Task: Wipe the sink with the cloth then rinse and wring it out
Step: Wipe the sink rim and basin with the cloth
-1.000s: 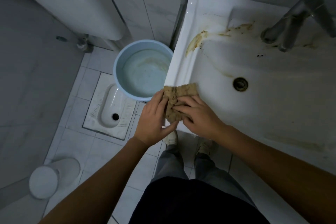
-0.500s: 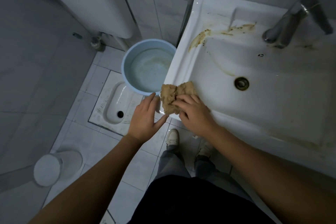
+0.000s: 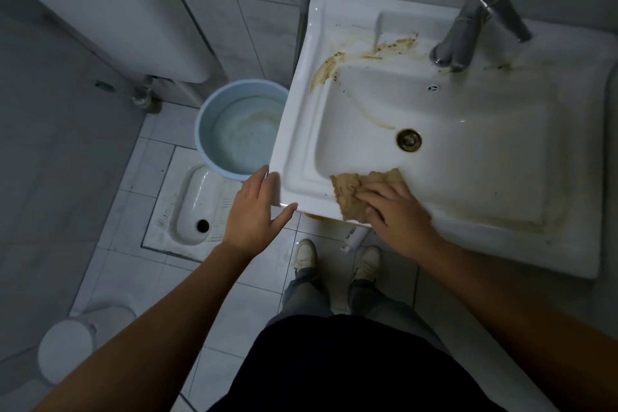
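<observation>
1. The tan cloth (image 3: 354, 192) lies crumpled over the near rim of the white sink (image 3: 468, 160). It reaches from the basin's inner slope to the front edge, toward the sink's left end.
2. The right hand (image 3: 398, 214) lies flat on the cloth's right part with straight fingers pressing it against the rim and nothing curled round it.
3. The left hand (image 3: 255, 211) is spread and holds nothing. It is just beside the sink's near-left corner, well apart from the cloth; whether it touches the corner cannot be told.
4. Brown stains (image 3: 326, 72) streak the sink's far-left rim, and a thin trail runs down toward the drain (image 3: 408, 140).
5. A metal faucet (image 3: 475, 27) stands on the sink's far rim.
6. A blue bucket (image 3: 200, 130) with water stands on the floor against the sink's left side; beyond it is a squat toilet (image 3: 194, 207).
</observation>
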A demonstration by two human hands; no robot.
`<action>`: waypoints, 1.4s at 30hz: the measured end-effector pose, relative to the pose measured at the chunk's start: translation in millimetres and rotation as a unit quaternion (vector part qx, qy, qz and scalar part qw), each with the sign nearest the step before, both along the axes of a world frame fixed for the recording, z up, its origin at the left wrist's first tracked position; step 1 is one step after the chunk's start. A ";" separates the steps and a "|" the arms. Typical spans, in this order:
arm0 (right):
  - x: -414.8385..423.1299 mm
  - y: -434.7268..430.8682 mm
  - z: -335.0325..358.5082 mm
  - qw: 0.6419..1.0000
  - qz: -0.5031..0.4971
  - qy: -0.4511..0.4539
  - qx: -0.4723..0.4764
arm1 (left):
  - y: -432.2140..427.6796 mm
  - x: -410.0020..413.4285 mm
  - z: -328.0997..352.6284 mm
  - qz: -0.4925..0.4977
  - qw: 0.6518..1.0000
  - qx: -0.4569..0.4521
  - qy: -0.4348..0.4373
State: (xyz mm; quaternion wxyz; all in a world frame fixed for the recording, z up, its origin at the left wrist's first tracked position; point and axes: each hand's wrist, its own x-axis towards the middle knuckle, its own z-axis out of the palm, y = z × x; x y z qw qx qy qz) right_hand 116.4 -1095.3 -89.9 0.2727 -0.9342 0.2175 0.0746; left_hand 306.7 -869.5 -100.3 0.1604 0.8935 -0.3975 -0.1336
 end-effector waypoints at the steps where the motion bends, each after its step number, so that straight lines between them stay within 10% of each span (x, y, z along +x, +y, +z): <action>1: 14.7 8.7 -0.6 1.000 0.003 0.002 0.005 | -0.1 0.2 -0.5 0.002 1.000 0.000 0.005; 9: 76.1 56.2 -1.7 0.999 0.014 -0.005 0.031 | -0.6 5.8 4.0 -0.032 0.999 -0.002 -0.017; 27: -149.2 -66.2 -6.7 0.924 -0.363 0.040 -0.109 | -94.8 -76.8 -12.7 -0.206 0.978 -0.029 0.001; 42: -142.4 -55.2 -6.8 0.956 -0.278 -0.002 -0.094 | -101.9 -86.1 -11.7 -0.176 0.984 -0.013 -0.002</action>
